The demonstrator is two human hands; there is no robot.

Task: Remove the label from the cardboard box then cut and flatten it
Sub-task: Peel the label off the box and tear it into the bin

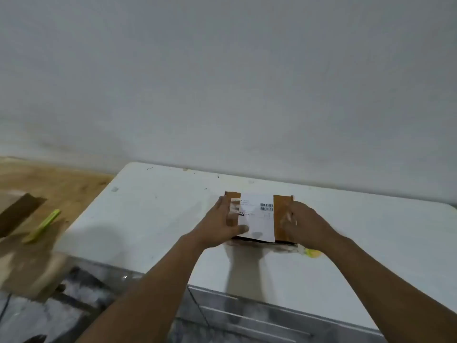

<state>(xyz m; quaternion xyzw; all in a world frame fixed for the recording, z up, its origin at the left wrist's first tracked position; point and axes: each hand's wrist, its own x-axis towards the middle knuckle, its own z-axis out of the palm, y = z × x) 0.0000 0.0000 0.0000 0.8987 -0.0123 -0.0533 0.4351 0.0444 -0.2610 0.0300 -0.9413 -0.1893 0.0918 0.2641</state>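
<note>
Barely begun: cardboard box on white worktop, gripped by left hand and right hand; label unpeeled, cutting and flattening undone.

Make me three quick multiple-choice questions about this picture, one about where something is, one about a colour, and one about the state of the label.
1. Where does the cardboard box sit?
A. on the white table
B. on the floor
C. in a drawer

2. What colour is the utility knife at left?
A. red
B. yellow-green
C. black

3. The label is:
A. peeled off
B. still stuck on the box
C. crumpled

Answers: 1 A, the box rests on the tabletop between left hand and right hand. 2 B, its body is lime. 3 B, it lies flat on top.
</note>
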